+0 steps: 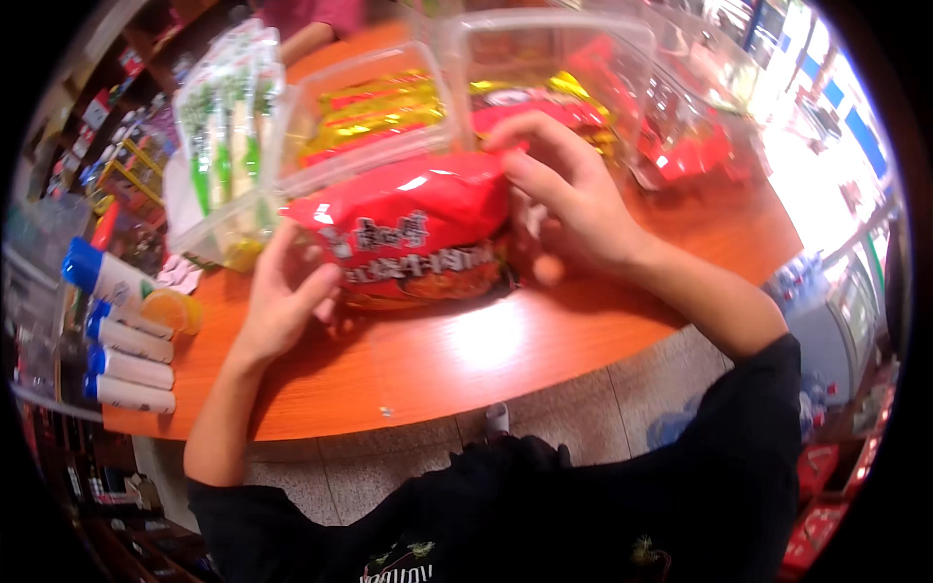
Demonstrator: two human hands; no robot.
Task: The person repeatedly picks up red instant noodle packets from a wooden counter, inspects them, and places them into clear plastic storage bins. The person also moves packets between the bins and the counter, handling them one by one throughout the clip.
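Observation:
A red plastic noodle packet, bearing large writing and a picture of food, is held between my two hands just above the wooden table. At its left end my left hand grips the side, with the thumb against the front. My right hand has its thumb and fingers at the upper right corner; some of its fingers are blurred. Directly behind the packet stands a clear plastic bin of gold-and-red packets. To the right of that, another clear bin contains red-and-gold packets.
Long clear packs with green parts fill a bin at left. Several blue-capped white bottles and an orange container are at the table's left edge. Crumpled red wrappers lie right on the table. Another person's arm shows behind.

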